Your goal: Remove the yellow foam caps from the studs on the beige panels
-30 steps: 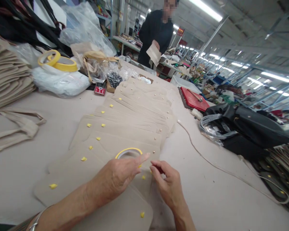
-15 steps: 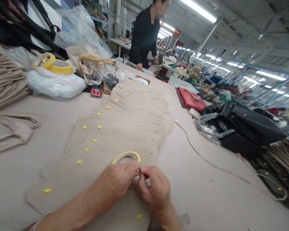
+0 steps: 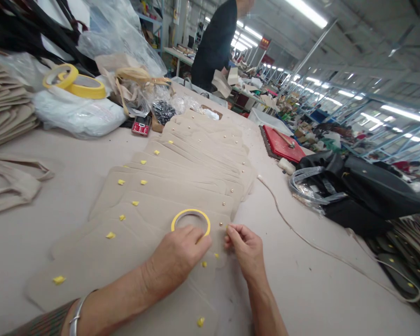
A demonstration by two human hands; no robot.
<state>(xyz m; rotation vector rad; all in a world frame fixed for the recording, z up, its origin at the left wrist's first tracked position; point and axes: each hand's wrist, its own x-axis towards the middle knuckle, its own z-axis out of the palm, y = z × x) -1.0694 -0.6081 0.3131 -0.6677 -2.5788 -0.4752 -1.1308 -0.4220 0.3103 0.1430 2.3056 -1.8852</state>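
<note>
A row of overlapping beige fabric panels (image 3: 182,182) with metal studs and small yellow tape pieces runs away from me across the table. A thin yellow tape roll (image 3: 191,219) lies on the nearest panels. My left hand (image 3: 177,256) rests just below the roll, fingers curled with the fingertips touching its near rim. My right hand (image 3: 245,247) is beside it, fingers pinched together at the right edge of a panel, near a stud; what they pinch is too small to make out.
Two wide yellow tape rolls (image 3: 73,84) sit on a white bag at the back left, by stacked beige fabric (image 3: 7,107) and a red phone (image 3: 141,126). A red board (image 3: 282,144), black bags (image 3: 364,191) and a cord (image 3: 301,233) lie right. A person in black (image 3: 215,42) works behind.
My hands were pinched together below the tape roll; they have parted, the left now touching the roll, the right shifted right to the panel edge. The person behind has turned.
</note>
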